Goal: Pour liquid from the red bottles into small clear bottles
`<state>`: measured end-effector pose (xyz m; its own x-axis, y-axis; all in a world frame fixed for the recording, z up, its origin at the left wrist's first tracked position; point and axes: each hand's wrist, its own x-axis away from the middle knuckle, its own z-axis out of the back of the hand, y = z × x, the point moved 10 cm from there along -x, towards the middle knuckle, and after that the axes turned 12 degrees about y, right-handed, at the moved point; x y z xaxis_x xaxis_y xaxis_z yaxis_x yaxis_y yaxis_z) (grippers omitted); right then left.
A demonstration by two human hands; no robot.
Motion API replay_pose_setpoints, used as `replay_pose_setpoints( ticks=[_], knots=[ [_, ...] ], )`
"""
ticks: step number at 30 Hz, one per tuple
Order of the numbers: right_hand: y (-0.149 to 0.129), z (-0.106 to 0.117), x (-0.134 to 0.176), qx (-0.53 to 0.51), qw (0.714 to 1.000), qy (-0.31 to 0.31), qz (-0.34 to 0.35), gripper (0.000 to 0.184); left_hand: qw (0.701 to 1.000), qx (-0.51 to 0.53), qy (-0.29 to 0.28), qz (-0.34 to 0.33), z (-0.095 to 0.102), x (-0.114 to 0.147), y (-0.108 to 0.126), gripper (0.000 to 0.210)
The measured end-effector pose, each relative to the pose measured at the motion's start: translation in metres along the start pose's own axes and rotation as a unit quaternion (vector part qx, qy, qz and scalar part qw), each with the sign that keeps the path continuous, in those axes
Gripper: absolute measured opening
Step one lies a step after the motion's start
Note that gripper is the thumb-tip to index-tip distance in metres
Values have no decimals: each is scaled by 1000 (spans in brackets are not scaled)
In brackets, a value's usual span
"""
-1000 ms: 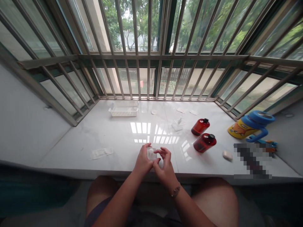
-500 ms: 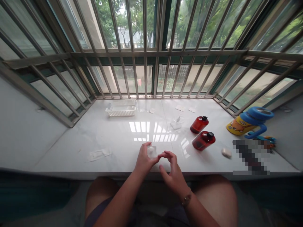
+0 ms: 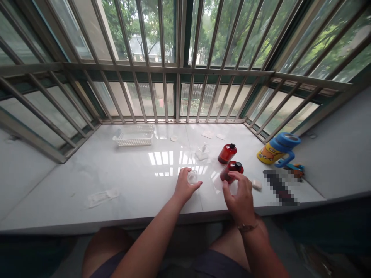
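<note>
A small clear square container [image 3: 193, 177] rests in my left hand [image 3: 184, 188], with the thumb and fingers curled round its sides, just above the white counter. To the right, my right hand [image 3: 240, 193] is open, its thumb and fingers curved apart with nothing visible between them. The fingertips overlap the front of the nearer red bottle [image 3: 228, 170] with a black cap; whether they touch it I cannot tell. Just behind stands a second red bottle [image 3: 226, 155]. A clear square piece with a small nozzle-like top [image 3: 202, 152] lies left of the bottles.
On the white counter [image 3: 139, 189] a white plastic basket [image 3: 133, 139] stands at the back left. A crumpled clear wrapper [image 3: 102, 197] lies front left. Rightward are a whitish lump [image 3: 256, 185], a blue-and-yellow mug-like flask [image 3: 276, 148] and a blurred-out dark item [image 3: 279, 187]. Metal bars [image 3: 185, 71] line the window.
My right hand has moved away from my left hand, rightward to the nearer red bottle. My left hand still holds the clear container. The view has turned right.
</note>
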<state>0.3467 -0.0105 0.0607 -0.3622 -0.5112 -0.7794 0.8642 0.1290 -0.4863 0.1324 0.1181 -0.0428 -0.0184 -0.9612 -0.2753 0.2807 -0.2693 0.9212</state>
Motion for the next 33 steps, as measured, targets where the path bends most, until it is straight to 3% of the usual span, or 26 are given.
replay_pose_setpoints(
  ticks=[4,10,12,14,16,18,23,26,29,33],
  knots=[
    [36,-13,-31,66,997,-3,26,42,999,4,-36,-21,-25,-11,5,45],
    [82,-56,-43,93,988,-114,40,45,997,-16,-65,-38,-68,-29,10,46],
    [100,-54,-47,114,988,-106,24,42,997,-23,-71,-32,-79,-35,10,54],
    [121,-47,-53,145,986,-81,-3,42,996,-21,-82,-17,-86,-38,8,75],
    [146,-41,-61,177,982,-55,-34,42,995,-6,-99,-15,-88,-39,7,101],
    [169,-40,-71,204,976,-35,-63,42,994,22,-103,-28,-83,-40,7,112],
    [203,-60,-100,220,971,-31,-82,41,999,29,-3,33,-43,-66,-12,65],
    [208,-74,-111,221,971,-33,-88,40,999,3,15,52,-35,-93,-15,54],
    [207,-83,-114,223,969,-29,-98,41,999,-14,-7,32,-44,-123,-9,61],
    [202,-90,-113,223,969,-29,-103,39,997,-35,-66,-9,-77,-151,1,82]
  ],
)
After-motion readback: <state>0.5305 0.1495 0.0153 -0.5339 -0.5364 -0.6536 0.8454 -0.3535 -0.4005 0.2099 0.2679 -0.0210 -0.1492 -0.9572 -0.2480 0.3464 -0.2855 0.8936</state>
